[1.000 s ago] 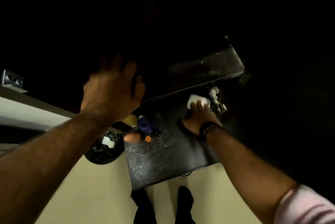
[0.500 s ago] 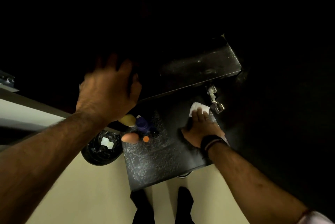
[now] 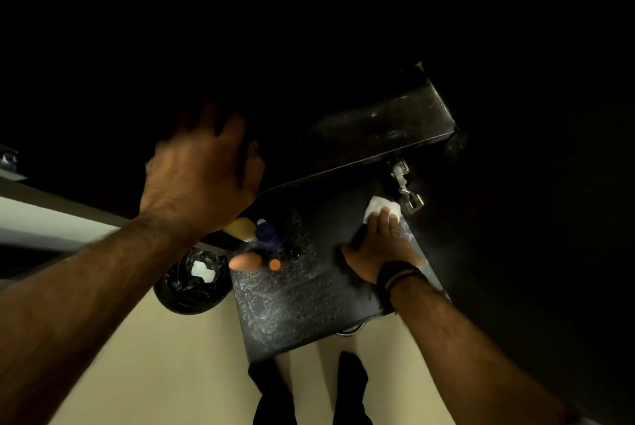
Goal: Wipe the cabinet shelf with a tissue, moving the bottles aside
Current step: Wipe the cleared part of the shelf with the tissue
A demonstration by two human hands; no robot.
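Observation:
The dark speckled cabinet shelf lies below me in dim light. My right hand presses a white tissue flat on the shelf's far right side, near the metal hinge. Bottles cluster at the shelf's left rear: a yellow one, a purple one, a peach-coloured one and a small orange cap. My left hand is raised above the bottles with fingers spread, resting against the dark edge of the upper shelf; it holds nothing.
A round bin with a black liner and a white scrap inside stands on the pale floor left of the shelf. My dark trouser legs show below the shelf's front edge. The cabinet's surroundings are too dark to read.
My right hand with the tissue slid from the shelf's back right toward the front, then back toward the hinge. My left hand stayed on the upper edge, shifting only slightly.

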